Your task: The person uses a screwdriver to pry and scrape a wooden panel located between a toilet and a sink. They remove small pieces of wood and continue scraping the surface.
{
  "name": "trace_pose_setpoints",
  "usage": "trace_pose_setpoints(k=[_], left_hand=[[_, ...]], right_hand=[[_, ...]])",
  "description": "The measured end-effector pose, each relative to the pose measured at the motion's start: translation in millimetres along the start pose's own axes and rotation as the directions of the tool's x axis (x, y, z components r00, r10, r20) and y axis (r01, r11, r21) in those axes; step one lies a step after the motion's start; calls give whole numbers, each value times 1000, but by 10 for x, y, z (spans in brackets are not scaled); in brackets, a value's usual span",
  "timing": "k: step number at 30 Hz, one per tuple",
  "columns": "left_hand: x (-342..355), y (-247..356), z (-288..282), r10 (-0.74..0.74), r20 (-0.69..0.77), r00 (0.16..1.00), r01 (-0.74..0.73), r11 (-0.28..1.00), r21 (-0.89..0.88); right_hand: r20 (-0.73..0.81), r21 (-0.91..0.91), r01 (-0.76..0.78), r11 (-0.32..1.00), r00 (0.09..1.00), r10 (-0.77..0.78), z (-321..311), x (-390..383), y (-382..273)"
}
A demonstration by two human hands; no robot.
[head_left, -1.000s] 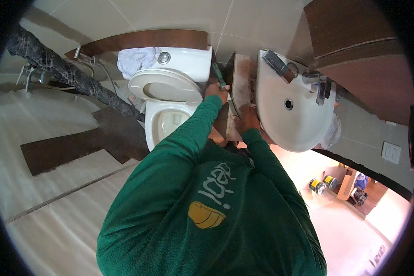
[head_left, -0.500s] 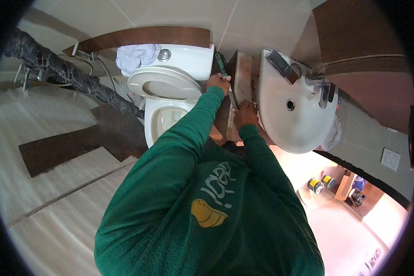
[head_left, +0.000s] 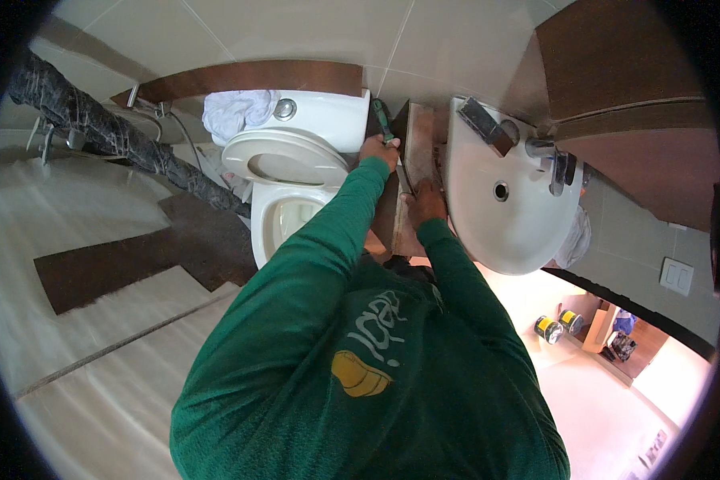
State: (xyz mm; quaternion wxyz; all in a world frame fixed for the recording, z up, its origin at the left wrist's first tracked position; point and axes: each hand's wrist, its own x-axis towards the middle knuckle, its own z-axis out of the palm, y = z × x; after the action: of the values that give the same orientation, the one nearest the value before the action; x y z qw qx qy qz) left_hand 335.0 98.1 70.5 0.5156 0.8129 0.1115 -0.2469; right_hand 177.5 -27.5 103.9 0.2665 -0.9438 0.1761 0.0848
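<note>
Between the toilet and the basin, my left hand [head_left: 381, 150] is closed at the lower end of a green-and-black tool handle [head_left: 382, 118]. The kind of tool does not show. My right hand [head_left: 426, 202] lies a little nearer and to the right, over a narrow brown wooden box-like piece [head_left: 420, 140]. A thin dark bar [head_left: 409, 178] runs down to its fingertips. Whether that bar belongs to the green-handled tool, I cannot tell. The right fingers are bent and partly hidden, and what they hold is unclear.
A white toilet [head_left: 332, 116] with a raised seat stands left; a white cloth [head_left: 236, 112] lies on its tank. On the right basin [head_left: 512, 232] rests a dark rectangular block [head_left: 485, 124]. A wrapped pipe [head_left: 136, 144] slants at left. Paint cans [head_left: 549, 329] stand at lower right.
The whole view has shifted slightly. My right hand sits marginally lower beside the wooden piece, and my left hand keeps its grip on the tool handle.
</note>
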Motion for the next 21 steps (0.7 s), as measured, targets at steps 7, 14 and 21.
trace_pose_setpoints(k=[7,14,21], left_hand=[[-2,124,66,3,-168,986,29,982,188],[-23,17,114,9,-153,988,17,986,166],[81,146,-1,28,-24,999,-19,943,331]], right_hand=[[-40,-133,115,984,992,-121,79,34,10],[-67,-116,36,993,997,-44,199,61,47],[79,-2,-39,999,996,39,39,207,-4]])
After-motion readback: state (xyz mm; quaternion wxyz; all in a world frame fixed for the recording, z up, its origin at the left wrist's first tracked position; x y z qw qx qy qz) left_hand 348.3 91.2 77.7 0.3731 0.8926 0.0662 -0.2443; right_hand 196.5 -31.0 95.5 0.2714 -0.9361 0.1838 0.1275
